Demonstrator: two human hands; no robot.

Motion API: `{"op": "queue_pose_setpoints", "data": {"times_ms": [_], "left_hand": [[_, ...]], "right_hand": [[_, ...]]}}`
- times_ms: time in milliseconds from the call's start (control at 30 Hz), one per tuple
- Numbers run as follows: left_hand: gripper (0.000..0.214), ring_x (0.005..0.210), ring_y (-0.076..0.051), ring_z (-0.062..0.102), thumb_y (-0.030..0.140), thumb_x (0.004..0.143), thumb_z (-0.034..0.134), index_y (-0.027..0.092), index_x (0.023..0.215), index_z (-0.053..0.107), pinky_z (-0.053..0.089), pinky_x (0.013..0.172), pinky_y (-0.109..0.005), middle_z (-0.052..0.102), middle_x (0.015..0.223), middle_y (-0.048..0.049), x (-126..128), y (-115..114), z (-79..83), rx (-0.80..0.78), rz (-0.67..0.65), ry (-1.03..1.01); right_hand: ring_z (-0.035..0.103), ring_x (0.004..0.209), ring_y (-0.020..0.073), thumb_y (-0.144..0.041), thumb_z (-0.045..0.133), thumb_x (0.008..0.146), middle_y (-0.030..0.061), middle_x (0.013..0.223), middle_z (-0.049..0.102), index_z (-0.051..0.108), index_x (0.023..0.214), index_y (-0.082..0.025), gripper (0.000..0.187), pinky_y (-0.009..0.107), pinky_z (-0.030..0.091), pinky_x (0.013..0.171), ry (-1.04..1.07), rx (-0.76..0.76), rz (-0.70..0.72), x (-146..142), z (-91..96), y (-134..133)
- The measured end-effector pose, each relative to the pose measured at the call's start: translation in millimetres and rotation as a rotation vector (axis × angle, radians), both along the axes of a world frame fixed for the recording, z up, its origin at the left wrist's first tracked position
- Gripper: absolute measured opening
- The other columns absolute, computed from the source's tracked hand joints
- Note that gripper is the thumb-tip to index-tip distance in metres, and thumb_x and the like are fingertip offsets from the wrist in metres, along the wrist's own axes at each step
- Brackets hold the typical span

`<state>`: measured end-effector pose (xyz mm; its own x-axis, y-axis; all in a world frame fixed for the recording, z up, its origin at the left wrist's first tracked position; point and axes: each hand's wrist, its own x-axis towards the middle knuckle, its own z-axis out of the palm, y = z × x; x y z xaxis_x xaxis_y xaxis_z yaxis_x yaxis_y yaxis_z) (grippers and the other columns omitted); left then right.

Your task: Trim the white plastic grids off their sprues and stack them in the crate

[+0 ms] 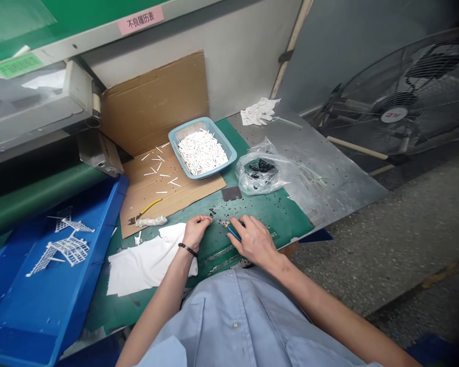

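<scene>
My left hand rests on the green mat with its fingers curled in a pinch near several small black parts; what it pinches is too small to make out. My right hand lies close beside it, closed round a blue-handled tool whose tip points toward the left hand. A black beaded bracelet sits on my left wrist. White paper lies under my left forearm.
A light blue basket of white sticks stands on cardboard at the back. A clear bag holds black parts. Yellow-handled cutters, a blue tray with white plastic frames, white gloves and a floor fan surround the mat.
</scene>
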<state>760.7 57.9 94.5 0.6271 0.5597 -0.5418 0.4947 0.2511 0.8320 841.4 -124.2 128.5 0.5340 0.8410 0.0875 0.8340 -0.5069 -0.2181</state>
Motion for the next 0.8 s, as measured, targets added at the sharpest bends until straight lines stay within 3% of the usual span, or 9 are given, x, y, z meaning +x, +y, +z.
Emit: {"op": "queue_pose_setpoints", "data": {"times_ms": [100, 167, 233, 667, 800], "left_hand": [[0.028, 0.041, -0.002, 0.022, 0.027, 0.065, 0.072, 0.016, 0.066, 0.047, 0.013, 0.039, -0.017, 0.031, 0.052, 0.0095, -0.6, -1.7, 12.5, -0.548, 0.093, -0.154], [0.031, 0.042, 0.000, 0.024, 0.022, 0.064, 0.074, 0.016, 0.065, 0.043, 0.014, 0.037, -0.015, 0.032, 0.055, 0.0091, -1.9, -2.7, 19.7, -0.740, 0.110, -0.213], [0.030, 0.043, 0.000, 0.027, 0.020, 0.067, 0.073, 0.015, 0.066, 0.044, 0.017, 0.037, -0.013, 0.034, 0.057, 0.0083, -3.0, -3.6, 24.0, -0.818, 0.113, -0.234], [0.031, 0.046, 0.000, 0.030, 0.022, 0.063, 0.077, 0.013, 0.067, 0.048, 0.019, 0.039, -0.013, 0.035, 0.057, 0.0075, -4.4, -6.7, 26.5, -0.672, 0.081, -0.239], [0.030, 0.044, 0.000, 0.025, 0.023, 0.060, 0.079, 0.012, 0.070, 0.053, 0.015, 0.039, -0.014, 0.032, 0.053, 0.0091, -5.4, -7.1, 27.9, -0.595, 0.036, -0.198]], "right_hand": [[0.047, 0.087, 0.0230, -0.037, 0.046, 0.094, 0.0104, 0.098, 0.054, 0.052, 0.127, -0.016, 0.040, 0.032, 0.036, 0.077, 0.003, 0.036, 0.021, -2.8, 2.4, 5.5], [0.046, 0.088, 0.0232, -0.037, 0.045, 0.094, 0.0105, 0.099, 0.053, 0.051, 0.129, -0.016, 0.041, 0.033, 0.037, 0.078, 0.005, 0.041, 0.029, -3.5, 3.8, 8.2], [0.046, 0.088, 0.0234, -0.036, 0.044, 0.094, 0.0105, 0.098, 0.053, 0.051, 0.129, -0.016, 0.041, 0.033, 0.037, 0.079, 0.007, 0.044, 0.034, -3.4, 5.0, 9.6], [0.047, 0.086, 0.0227, -0.036, 0.047, 0.093, 0.0104, 0.097, 0.055, 0.052, 0.127, -0.016, 0.040, 0.032, 0.036, 0.076, -0.005, 0.046, 0.045, -2.3, 8.1, 7.2], [0.050, 0.079, 0.0196, -0.034, 0.044, 0.095, 0.0063, 0.088, 0.055, 0.057, 0.118, -0.020, 0.030, 0.029, 0.034, 0.066, -0.012, -0.018, 0.068, -1.4, 9.3, 5.4]]}}
